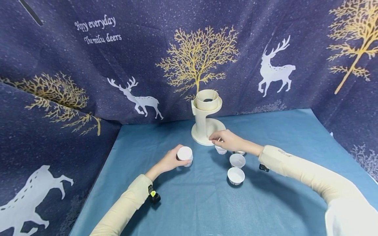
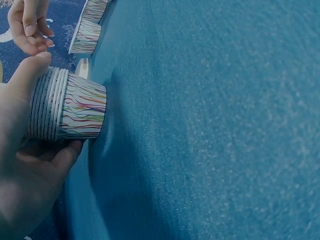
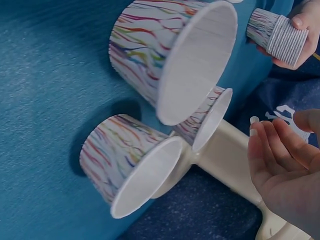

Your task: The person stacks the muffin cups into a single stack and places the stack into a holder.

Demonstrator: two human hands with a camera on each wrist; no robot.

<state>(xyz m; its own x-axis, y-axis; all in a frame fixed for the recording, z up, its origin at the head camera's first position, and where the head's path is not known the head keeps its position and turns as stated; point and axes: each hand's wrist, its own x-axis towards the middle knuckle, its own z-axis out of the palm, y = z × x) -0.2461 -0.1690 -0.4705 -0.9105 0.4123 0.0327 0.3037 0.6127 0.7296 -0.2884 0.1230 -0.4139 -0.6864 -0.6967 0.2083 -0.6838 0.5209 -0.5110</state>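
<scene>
My left hand (image 1: 172,159) grips a nested stack of paper cups (image 2: 75,107), white with coloured wavy stripes, thumb on one side and fingers on the other. Its top cup is seen from above in the head view. Over the right part of the table, my right hand (image 1: 228,141) hovers with loosely bent fingers and nothing between them. Under and near it stand single paper cups: one (image 1: 220,150) just below the fingers, another (image 1: 237,161) closer in, and a third (image 1: 236,176) nearest me. Another cup (image 1: 240,152) is mostly hidden by the right wrist.
A cream stand (image 1: 200,123) with a round base and a funnel-shaped cup (image 1: 207,100) on top stands at the back of the blue cloth (image 1: 195,203), close to my right fingertips. Behind hangs a dark blue curtain (image 1: 141,65) printed with deer and trees.
</scene>
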